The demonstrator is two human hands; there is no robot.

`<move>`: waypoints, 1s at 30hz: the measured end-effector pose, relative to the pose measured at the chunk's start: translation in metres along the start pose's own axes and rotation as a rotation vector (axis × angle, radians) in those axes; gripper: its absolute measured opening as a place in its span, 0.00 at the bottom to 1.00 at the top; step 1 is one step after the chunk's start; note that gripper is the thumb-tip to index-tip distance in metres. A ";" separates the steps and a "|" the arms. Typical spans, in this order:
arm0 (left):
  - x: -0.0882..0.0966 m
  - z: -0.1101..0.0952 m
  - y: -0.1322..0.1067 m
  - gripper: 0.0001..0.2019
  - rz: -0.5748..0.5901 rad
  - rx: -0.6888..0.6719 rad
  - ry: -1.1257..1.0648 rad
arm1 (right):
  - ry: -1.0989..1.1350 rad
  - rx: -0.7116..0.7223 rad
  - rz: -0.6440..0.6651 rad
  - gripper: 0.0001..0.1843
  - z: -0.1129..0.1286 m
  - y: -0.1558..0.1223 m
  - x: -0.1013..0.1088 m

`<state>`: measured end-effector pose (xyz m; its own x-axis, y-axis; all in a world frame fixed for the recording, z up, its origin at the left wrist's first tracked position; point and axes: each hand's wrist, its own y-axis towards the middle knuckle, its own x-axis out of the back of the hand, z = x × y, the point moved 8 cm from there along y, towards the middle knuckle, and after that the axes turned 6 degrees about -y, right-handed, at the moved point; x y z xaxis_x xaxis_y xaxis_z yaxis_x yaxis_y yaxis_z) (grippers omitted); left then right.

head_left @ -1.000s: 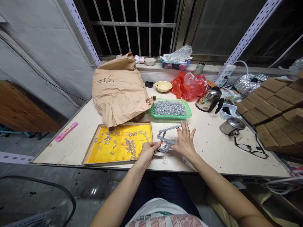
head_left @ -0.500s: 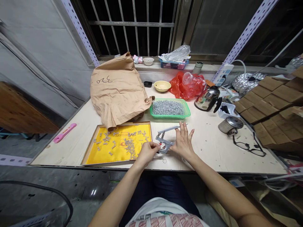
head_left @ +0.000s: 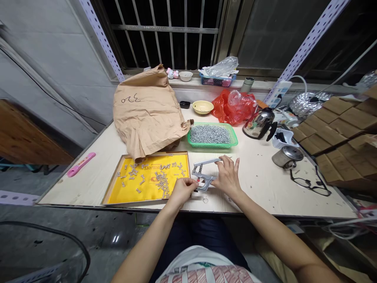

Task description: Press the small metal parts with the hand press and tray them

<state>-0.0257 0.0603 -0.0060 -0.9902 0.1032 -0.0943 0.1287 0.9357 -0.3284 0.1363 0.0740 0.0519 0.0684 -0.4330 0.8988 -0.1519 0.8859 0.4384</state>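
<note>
My right hand (head_left: 228, 175) is around the handles of grey metal snap-fastener pliers (head_left: 207, 179), with its fingers over the upper lever. A dark spring and a red tip show at the pliers' jaw. My left hand (head_left: 183, 191) is closed in a pinch right at that jaw; whatever is between thumb and finger is too small to make out. To its left lies a shallow tray (head_left: 118, 194) with a yellow bottom, holding many small metal pieces (head_left: 161, 182), some in little clusters. Behind the pliers stands a green basket (head_left: 235, 138) full of small silvery metal parts (head_left: 210, 134).
A large brown paper bag (head_left: 147, 114) leans over the tray's back edge. Farther back are a yellow bowl (head_left: 202, 107) and a red plastic bag (head_left: 232, 108). To the right stand a kettle (head_left: 258, 124), a metal cup (head_left: 287, 157) and glasses (head_left: 310, 184). A pink tool (head_left: 81, 164) lies far left.
The fingers of my right hand have curled further over the upper lever of the pliers, which sits slightly lower. My left hand keeps its pinch at the jaw.
</note>
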 end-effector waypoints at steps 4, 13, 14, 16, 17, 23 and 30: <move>0.004 -0.004 -0.005 0.19 -0.035 0.020 -0.103 | -0.023 -0.002 0.088 0.21 -0.002 0.000 -0.012; 0.004 -0.001 -0.004 0.19 0.012 0.100 -0.096 | -0.044 0.086 0.142 0.15 0.007 0.005 -0.024; 0.002 0.001 -0.003 0.18 0.025 0.114 -0.083 | -0.045 0.086 0.123 0.15 0.007 0.006 -0.020; -0.001 0.001 -0.001 0.15 0.030 0.121 -0.053 | -0.033 0.077 0.072 0.16 0.005 0.008 -0.011; -0.003 0.000 0.002 0.14 0.020 0.113 -0.037 | -0.023 0.060 0.045 0.17 0.001 0.008 -0.007; -0.029 -0.012 0.036 0.09 0.011 0.044 0.082 | -0.013 -0.179 0.038 0.32 -0.041 -0.008 -0.010; -0.072 -0.031 0.073 0.09 0.160 0.028 0.318 | -0.023 -0.370 0.015 0.37 -0.089 -0.025 -0.012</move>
<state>0.0534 0.1314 0.0059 -0.9241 0.3517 0.1492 0.2808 0.8901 -0.3590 0.2266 0.0720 0.0306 0.0464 -0.4197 0.9065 0.2139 0.8906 0.4014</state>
